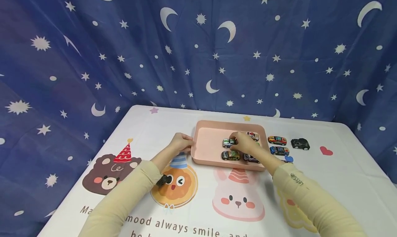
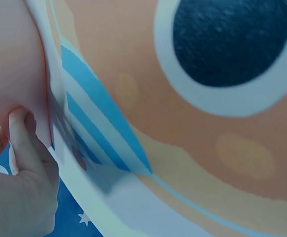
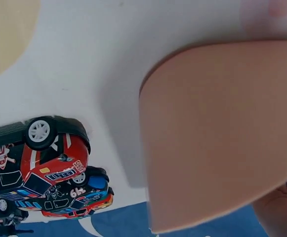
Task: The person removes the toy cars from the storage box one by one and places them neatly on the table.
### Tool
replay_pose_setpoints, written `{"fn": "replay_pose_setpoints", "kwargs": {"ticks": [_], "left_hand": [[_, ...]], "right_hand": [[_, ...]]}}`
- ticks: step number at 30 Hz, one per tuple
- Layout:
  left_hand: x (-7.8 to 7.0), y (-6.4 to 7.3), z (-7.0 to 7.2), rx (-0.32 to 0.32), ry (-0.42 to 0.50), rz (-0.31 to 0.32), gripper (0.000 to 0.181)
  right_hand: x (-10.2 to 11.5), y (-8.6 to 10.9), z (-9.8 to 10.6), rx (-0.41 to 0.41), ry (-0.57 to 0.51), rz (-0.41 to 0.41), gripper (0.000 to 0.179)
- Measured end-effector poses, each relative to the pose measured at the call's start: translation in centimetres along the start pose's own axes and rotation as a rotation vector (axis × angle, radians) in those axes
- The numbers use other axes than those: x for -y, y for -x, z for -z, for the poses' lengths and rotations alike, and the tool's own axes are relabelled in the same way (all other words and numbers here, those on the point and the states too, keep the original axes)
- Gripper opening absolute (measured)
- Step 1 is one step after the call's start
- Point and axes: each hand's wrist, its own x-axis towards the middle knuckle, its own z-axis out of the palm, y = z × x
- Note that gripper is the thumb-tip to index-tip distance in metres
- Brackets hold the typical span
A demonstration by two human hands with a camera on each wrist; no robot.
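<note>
A pink rectangular tray [image 1: 208, 140] lies on the table with several toy cars in it. At its left end my left hand [image 1: 181, 142] pinches the wall, thumb against the outside in the left wrist view. My right hand [image 1: 247, 144] reaches into the tray and grips a white and green toy car [image 1: 227, 143] by its right end. Just in front of that sits a green and orange toy car [image 1: 231, 155], with a dark purple toy car [image 1: 250, 158] to its right. Behind the right hand is a white and red toy car [image 1: 252, 136], partly hidden.
Right of the tray stand a red and yellow toy car [image 1: 277, 140], a blue toy car [image 1: 279, 151] and a black toy car [image 1: 300, 144]. A red and black toy car [image 3: 39, 158] shows in the right wrist view. A starry blue curtain [image 1: 186, 82] hangs behind the table.
</note>
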Motion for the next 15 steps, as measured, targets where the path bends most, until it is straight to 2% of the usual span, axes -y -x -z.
{"fn": "replay_pose_setpoints", "kwargs": {"ticks": [6, 15], "left_hand": [[0.38, -0.13, 0.14, -0.006, 0.002, -0.001, 0.028], [0.04, -0.03, -0.06, 0.002, 0.016, 0.016, 0.029]], "right_hand": [[0.06, -0.31, -0.58, -0.003, 0.053, -0.012, 0.029], [-0.02, 0.26, 0.11, -0.055, 0.033, -0.009, 0.031]]}}
